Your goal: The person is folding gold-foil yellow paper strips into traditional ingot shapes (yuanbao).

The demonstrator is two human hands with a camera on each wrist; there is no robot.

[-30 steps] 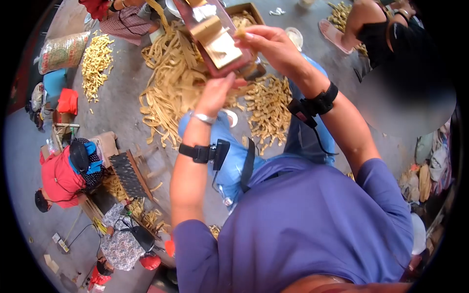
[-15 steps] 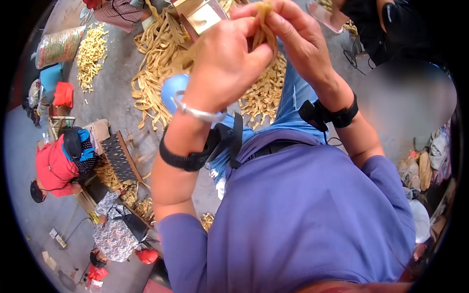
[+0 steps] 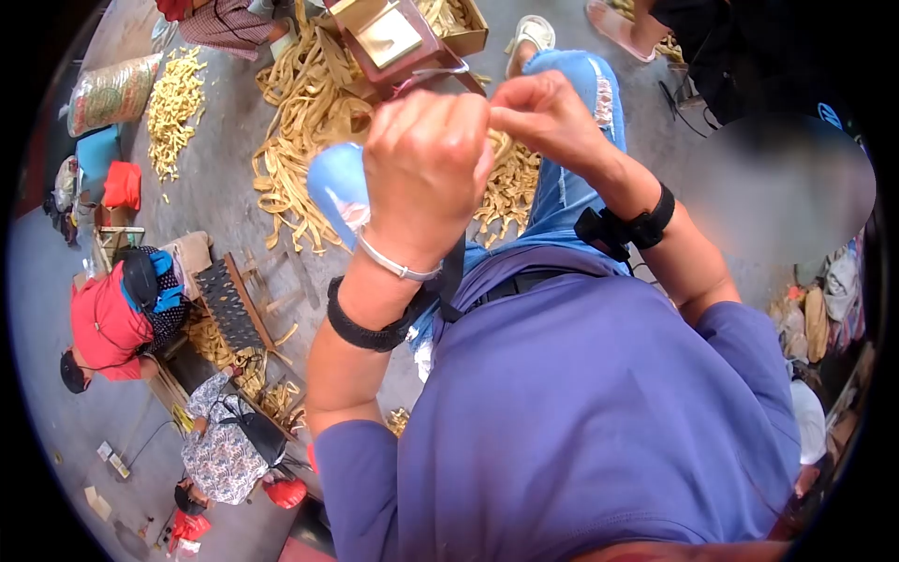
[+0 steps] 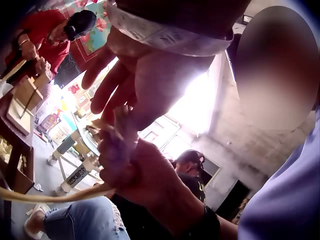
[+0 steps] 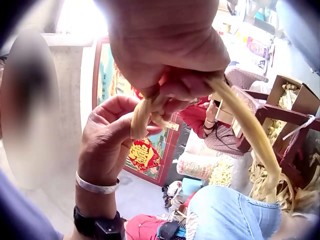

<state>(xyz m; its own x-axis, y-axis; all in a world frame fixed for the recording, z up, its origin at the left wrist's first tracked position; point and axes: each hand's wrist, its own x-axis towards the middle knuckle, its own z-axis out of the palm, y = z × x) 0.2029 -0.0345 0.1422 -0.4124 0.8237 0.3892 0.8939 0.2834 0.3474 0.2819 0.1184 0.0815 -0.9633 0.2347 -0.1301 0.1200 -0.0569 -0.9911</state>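
In the head view my left hand (image 3: 426, 173), with a bangle on its wrist, is raised close beside my right hand (image 3: 552, 117) above my knees. Between them is a soft yellow-tan strip (image 5: 250, 125), folded into a small loop (image 5: 141, 120). My left hand's thumb and forefinger pinch that loop in the right wrist view. The strip's long tail runs from under my right hand (image 5: 167, 55) down toward the floor. The left wrist view shows my right hand gripping the strip (image 4: 60, 197); its fingertips there are blurred.
A dark red stand (image 3: 412, 70) bears a pale wooden block (image 3: 389, 37). Long strips lie heaped on the floor (image 3: 309, 140), with a pile of short knotted pieces (image 3: 510, 183) near my feet. Another pile (image 3: 175, 112) lies by a sack (image 3: 114, 92). Other people sit around.
My hands came away from the block on the stand and up toward me, bringing the strip. Since half a second ago they have lowered a little, and the loop has gone from the head view.
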